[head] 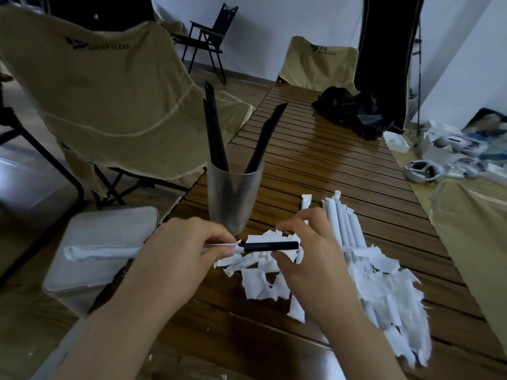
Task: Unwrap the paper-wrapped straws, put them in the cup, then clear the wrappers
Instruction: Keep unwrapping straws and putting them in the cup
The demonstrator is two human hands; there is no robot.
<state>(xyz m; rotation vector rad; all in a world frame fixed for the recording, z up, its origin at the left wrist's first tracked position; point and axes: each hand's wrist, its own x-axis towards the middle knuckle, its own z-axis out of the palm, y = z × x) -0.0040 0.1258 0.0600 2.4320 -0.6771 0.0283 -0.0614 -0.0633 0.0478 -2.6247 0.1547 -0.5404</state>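
Spanning mid-frame, slatted table (315, 160). Upper left, tan chair (109, 86). Lower left, grey bin (109, 229). Right of centre, pile of wrappers (389, 292) and wrapped straws (340, 215). Centre, cup (233, 198) holding black straws (216, 133). Below, left hand (178, 253) gripping half-wrapped straw (270, 246); right hand (310, 253) fingers curled, pinching bared end.

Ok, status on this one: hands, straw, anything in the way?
Left hand grips wrapped end, right hand pinches bared black straw. Four straws already in cup. Torn wrappers litter table; path to cup open.
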